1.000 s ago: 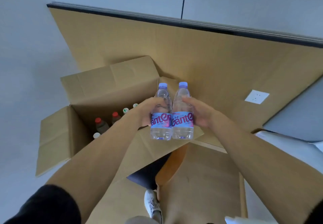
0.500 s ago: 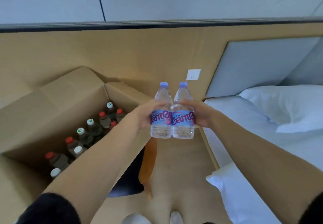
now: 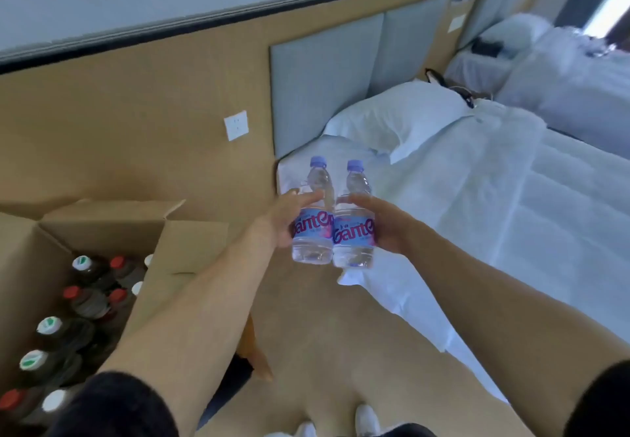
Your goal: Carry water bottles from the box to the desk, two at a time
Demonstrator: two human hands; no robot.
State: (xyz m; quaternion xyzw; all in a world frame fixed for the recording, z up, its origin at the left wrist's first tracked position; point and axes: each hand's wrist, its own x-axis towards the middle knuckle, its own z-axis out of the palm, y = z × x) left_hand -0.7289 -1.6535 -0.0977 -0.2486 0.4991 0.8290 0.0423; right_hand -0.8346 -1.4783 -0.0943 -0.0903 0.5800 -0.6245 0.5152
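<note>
Two clear water bottles with lilac caps and blue-pink labels stand upright side by side in mid-air, touching each other. My left hand (image 3: 281, 220) grips the left bottle (image 3: 315, 215) around its middle. My right hand (image 3: 385, 227) grips the right bottle (image 3: 354, 222) the same way. They hang in front of me over the floor beside the bed. The open cardboard box (image 3: 191, 245) sits at the lower left, with several dark bottles (image 3: 85, 303) with red, white and green caps standing inside. No desk is in view.
A bed (image 3: 511, 225) with white sheets and a pillow (image 3: 399, 116) fills the right side. A second bed (image 3: 572, 72) lies beyond it. A wooden wall panel carries a white socket (image 3: 236, 125). Tan floor (image 3: 324, 351) runs between box and bed.
The view has swung to the right: the box slid to the lower left and the beds came into view. Both hands keep the same hold on the two bottles.
</note>
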